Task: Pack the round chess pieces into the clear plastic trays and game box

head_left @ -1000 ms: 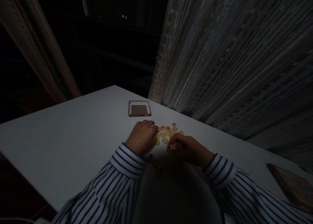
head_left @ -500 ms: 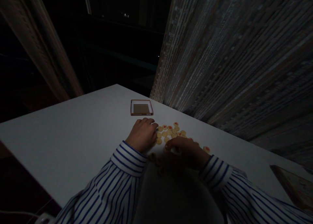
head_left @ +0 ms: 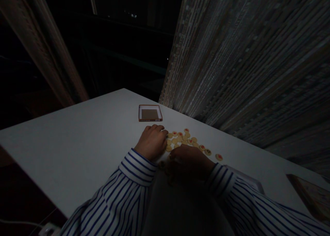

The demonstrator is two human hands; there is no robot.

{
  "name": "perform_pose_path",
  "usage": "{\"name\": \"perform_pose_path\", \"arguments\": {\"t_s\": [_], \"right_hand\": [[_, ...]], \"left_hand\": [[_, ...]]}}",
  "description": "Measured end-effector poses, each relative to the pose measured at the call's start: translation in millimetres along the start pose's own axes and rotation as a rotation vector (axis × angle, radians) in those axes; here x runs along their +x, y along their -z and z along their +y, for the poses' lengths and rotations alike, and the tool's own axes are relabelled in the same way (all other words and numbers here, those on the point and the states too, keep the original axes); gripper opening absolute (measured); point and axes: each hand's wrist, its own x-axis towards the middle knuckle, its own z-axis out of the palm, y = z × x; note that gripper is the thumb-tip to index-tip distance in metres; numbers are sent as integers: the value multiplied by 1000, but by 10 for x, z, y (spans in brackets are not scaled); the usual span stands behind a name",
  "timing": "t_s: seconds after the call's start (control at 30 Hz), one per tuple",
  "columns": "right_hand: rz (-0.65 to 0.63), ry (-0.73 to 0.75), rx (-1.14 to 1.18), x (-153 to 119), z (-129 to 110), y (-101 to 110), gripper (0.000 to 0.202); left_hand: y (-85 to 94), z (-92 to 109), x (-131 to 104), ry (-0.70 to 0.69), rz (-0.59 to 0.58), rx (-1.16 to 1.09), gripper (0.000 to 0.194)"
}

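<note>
Round, pale yellow Chinese chess pieces (head_left: 179, 139) lie loosely spread on the white table, some showing red characters and a few dark ones. My left hand (head_left: 152, 142) rests palm down at the left edge of the pieces. Its fingers are bent, and whatever is beneath them is hidden. Just to the right and nearer my body, my right hand (head_left: 189, 160) has thumb and forefinger closed, apparently on a Chinese chess piece, though deep shadow hides most of it. A few dim pieces (head_left: 161, 164) lie below the hands.
Beyond my hands stands a shallow open box (head_left: 150, 120) with a brown rim. A pale tray edge (head_left: 247, 179) shows beside my right sleeve. At the far right is a brown-edged flat box (head_left: 309, 194). String curtains (head_left: 219, 57) hang along the table's far edge.
My right hand has shifted left and towards my body, uncovering a dark-marked piece and several others on the right. The tray edge shows more. My left hand has barely moved.
</note>
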Motion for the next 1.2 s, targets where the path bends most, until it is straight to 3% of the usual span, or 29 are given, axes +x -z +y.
{"name": "perform_pose_path", "arguments": {"t_s": [0.27,0.47,0.9,1.2], "right_hand": [[-15,15,-95,52,28,-91,13],[36,84,-10,-9,93,-30,17],[106,-247,-43,-346,282,266,20],[11,-276,-59,-388,354,209,25]], "left_hand": [[-22,5,-3,-11,2,9,25],[-31,17,2,-10,-2,5,23],[-96,193,8,-143,-56,-86,25],[-91,139,19,-25,2,19,24]]}}
